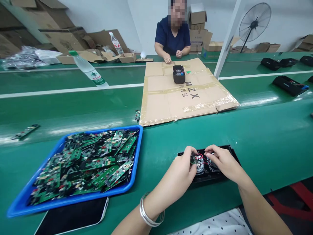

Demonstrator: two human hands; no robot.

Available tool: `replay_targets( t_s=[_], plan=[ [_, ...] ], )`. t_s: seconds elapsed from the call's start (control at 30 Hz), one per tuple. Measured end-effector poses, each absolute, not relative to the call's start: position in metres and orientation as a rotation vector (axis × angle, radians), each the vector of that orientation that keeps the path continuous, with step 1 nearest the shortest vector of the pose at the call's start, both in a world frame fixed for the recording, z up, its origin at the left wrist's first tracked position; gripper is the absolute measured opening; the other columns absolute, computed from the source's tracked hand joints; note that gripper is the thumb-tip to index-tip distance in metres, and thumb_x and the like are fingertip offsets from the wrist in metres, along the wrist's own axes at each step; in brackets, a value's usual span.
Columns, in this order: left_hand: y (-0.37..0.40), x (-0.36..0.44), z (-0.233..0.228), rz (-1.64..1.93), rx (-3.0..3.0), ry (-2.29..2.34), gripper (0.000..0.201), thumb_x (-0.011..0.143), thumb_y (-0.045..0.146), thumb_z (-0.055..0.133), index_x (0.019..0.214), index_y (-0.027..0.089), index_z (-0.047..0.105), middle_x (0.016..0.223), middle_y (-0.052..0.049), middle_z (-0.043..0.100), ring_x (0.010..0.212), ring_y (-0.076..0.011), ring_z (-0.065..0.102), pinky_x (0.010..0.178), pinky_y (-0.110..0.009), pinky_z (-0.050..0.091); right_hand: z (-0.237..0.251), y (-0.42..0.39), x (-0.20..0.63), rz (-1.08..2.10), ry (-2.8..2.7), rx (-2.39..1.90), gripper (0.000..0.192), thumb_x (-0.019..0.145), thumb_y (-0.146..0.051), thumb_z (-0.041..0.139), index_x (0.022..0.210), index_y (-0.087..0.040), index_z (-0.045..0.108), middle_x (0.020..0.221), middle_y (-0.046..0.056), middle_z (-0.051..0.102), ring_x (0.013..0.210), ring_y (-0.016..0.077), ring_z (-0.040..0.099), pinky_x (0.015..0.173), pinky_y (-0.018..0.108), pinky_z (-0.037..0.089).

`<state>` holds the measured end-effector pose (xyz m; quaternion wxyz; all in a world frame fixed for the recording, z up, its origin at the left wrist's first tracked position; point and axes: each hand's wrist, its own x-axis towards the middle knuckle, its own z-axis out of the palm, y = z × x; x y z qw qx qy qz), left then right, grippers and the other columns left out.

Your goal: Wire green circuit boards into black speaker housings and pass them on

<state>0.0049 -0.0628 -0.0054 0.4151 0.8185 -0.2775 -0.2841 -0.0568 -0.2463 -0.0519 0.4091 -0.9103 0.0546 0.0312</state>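
A black speaker housing lies open on the green bench in front of me, with two round speaker drivers and thin red wires showing inside. Over its left end, my left hand is closed on a small green circuit board, partly hidden by the fingers. My right hand reaches over the other driver, its fingers drawn together near the wires; what they pinch, if anything, is too small to make out.
A blue tray heaped with circuit boards stands at left, over a tablet-like device. Ahead lies a flat cardboard sheet bearing another open speaker. A co-worker sits opposite. A bottle and a post stand beyond.
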Motion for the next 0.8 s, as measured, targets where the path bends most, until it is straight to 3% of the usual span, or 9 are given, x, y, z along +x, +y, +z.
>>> replay_targets(
  t_s=[0.07, 0.13, 0.27, 0.4, 0.67, 0.8],
  plan=[
    [-0.06, 0.007, -0.004, -0.758, 2.07, -0.659, 0.025, 0.083, 0.016, 0.04, 0.107, 0.022, 0.044, 0.065, 0.002, 0.053, 0.052, -0.0138, 0.047, 0.049, -0.022, 0.032, -0.056, -0.245, -0.055, 0.101, 0.122, -2.358, 0.013, 0.088, -0.016, 0.048, 0.099, -0.02, 0.054, 0.094, 0.002, 0.063, 0.087, 0.0172, 0.058, 0.072, 0.027, 0.044],
    [-0.058, 0.009, -0.005, -0.789, 2.069, -0.639, 0.025, 0.083, 0.018, 0.042, 0.107, 0.022, 0.043, 0.063, 0.003, 0.051, 0.05, -0.0138, 0.045, 0.048, -0.022, 0.031, -0.06, -0.242, -0.054, 0.106, 0.116, -2.379, 0.015, 0.086, -0.012, 0.048, 0.096, -0.02, 0.054, 0.089, 0.002, 0.063, 0.082, 0.0172, 0.059, 0.069, 0.027, 0.044],
    [-0.06, 0.012, -0.009, -0.777, 2.035, -0.607, 0.024, 0.083, 0.021, 0.044, 0.107, 0.022, 0.044, 0.064, 0.002, 0.053, 0.055, -0.0155, 0.052, 0.049, -0.022, 0.034, -0.061, -0.249, -0.062, 0.006, 0.243, -2.114, 0.013, 0.09, -0.025, 0.046, 0.092, -0.018, 0.056, 0.069, 0.001, 0.06, 0.059, 0.0133, 0.056, 0.054, 0.023, 0.046],
    [-0.066, 0.012, -0.018, -0.746, 1.971, -0.564, 0.023, 0.083, 0.024, 0.046, 0.106, 0.021, 0.044, 0.063, 0.002, 0.054, 0.055, -0.0163, 0.056, 0.048, -0.022, 0.034, -0.057, -0.26, -0.076, -0.078, 0.302, -1.896, 0.025, 0.087, -0.037, 0.053, 0.094, -0.015, 0.063, 0.076, 0.005, 0.064, 0.061, 0.0137, 0.058, 0.055, 0.024, 0.05],
    [-0.072, 0.011, -0.024, -0.672, 1.956, -0.63, 0.021, 0.084, 0.018, 0.045, 0.104, 0.022, 0.045, 0.065, 0.003, 0.056, 0.053, -0.0129, 0.051, 0.049, -0.021, 0.034, -0.051, -0.234, -0.089, -0.151, -0.017, -2.15, 0.023, 0.093, -0.026, 0.045, 0.093, -0.02, 0.067, 0.085, 0.004, 0.064, 0.075, 0.015, 0.06, 0.065, 0.025, 0.049],
    [-0.072, 0.011, -0.021, -0.669, 1.946, -0.644, 0.025, 0.084, 0.018, 0.045, 0.108, 0.023, 0.047, 0.073, 0.0, 0.06, 0.061, -0.0146, 0.057, 0.054, -0.021, 0.039, -0.057, -0.226, -0.083, -0.36, -0.053, -2.37, 0.023, 0.094, -0.024, 0.043, 0.087, -0.017, 0.063, 0.075, 0.004, 0.059, 0.067, 0.014, 0.055, 0.059, 0.025, 0.044]
  ],
)
